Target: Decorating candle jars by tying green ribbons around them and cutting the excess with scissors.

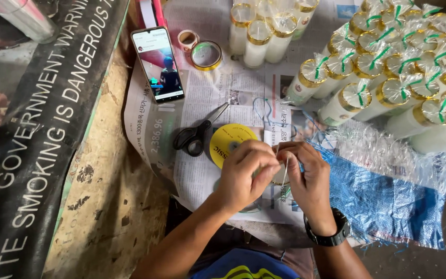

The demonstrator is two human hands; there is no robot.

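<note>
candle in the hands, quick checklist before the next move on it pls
1. Both hands on the piece: left hand and right hand meet over it: ok.
2. The piece itself in view: hidden by the fingers: cannot tell.
3. Scissors within reach, blades shut, beside the yellow disc: ok.
4. Tape rolls at hand, next to the phone: ok.
5. Wrapped candles stacked apart, on the right: ok.
6. Tie finished: cannot tell.
</note>
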